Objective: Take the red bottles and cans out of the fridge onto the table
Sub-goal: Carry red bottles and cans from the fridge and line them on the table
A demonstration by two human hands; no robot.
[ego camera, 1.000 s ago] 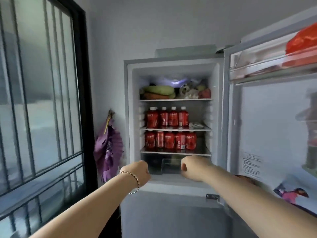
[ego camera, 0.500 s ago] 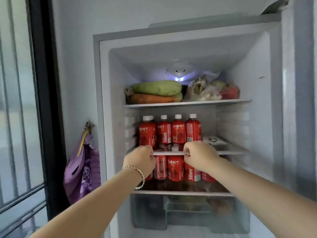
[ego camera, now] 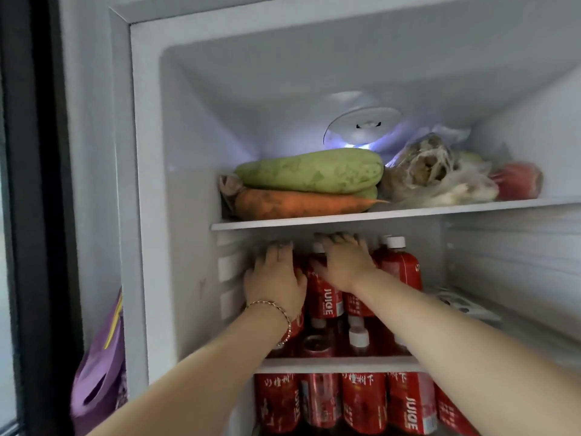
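Both hands reach into the open fridge (ego camera: 144, 184), up to the row of red bottles (ego camera: 401, 269) standing on the middle shelf (ego camera: 339, 364). The left hand (ego camera: 276, 278), a bracelet (ego camera: 276, 306) on its wrist, lies flat against the leftmost bottle and hides most of it, fingers stretched upward past the cap and not curled round anything. The right hand (ego camera: 345, 262) is spread over the tops of the bottles in the middle of the row, fingers likewise straight, fingertips just under the top shelf; motion blur hides whether they touch the caps. One bottle with a JUICE label (ego camera: 325, 297) shows between the two hands, and another stands clear just right of the right hand. More red bottles (ego camera: 364, 401) fill the shelf below, under both forearms. On the top shelf lie a squash (ego camera: 311, 171) on a carrot (ego camera: 298, 204).
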